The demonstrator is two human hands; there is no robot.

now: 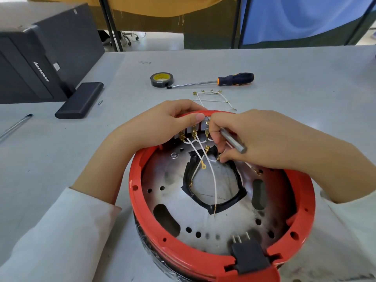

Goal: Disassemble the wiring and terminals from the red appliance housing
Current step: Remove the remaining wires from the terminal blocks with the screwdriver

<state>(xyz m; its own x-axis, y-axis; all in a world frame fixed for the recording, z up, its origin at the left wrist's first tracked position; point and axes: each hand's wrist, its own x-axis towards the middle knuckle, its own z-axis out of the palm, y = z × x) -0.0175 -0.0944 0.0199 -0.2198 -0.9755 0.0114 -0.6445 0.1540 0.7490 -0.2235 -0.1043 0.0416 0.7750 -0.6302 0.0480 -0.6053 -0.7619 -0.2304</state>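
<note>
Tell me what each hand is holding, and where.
Left hand grips the red housing at its far rim. Right hand holds a metal tool shaft and pinches a wire terminal.

Bare table (295,82) right of screwdriver (234,79); computer case (40,64) blocking far left.

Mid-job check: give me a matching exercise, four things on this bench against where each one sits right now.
1. screwdriver
2. tape roll
3. removed wires
4. metal rod

a. in the right hand
b. on the table just beyond the red housing
c. at the screwdriver's tip
d. farthest back, handle to the right

Pairs: 1-d, 2-c, 3-b, 4-a
</note>
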